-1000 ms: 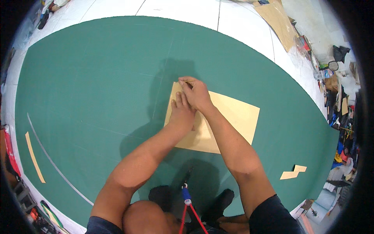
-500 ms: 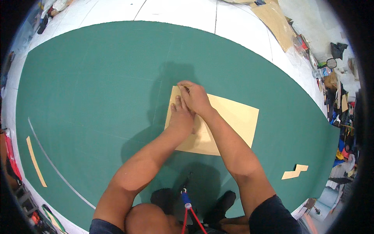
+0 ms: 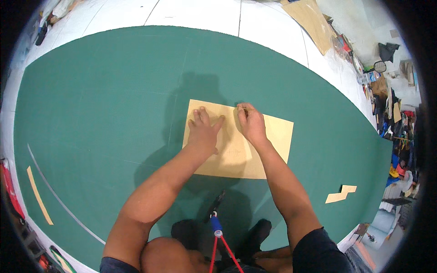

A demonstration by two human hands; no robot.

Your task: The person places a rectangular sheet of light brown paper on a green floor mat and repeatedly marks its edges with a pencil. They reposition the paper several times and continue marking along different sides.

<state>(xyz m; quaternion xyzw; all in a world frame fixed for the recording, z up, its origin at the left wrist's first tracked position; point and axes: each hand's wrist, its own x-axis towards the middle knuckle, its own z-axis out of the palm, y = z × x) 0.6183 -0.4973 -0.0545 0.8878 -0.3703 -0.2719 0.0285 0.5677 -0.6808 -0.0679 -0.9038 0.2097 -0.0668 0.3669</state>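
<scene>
Cardboard sheet [image 3: 255, 150] lies flat mid-mat [image 3: 100, 118]. Your left hand [image 3: 203, 131] presses it, fingers spread, gripping nothing; your right hand [image 3: 250, 123] is pinched at the top edge, contents unclear. Uneven pressure could let it slide.

Head view, straight down, close overhead

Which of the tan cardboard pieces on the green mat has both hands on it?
The big rectangular sheet mid-mat, under the left hand and right hand. The notched scrap and the narrow strip lie untouched near the mat's edges.
</scene>
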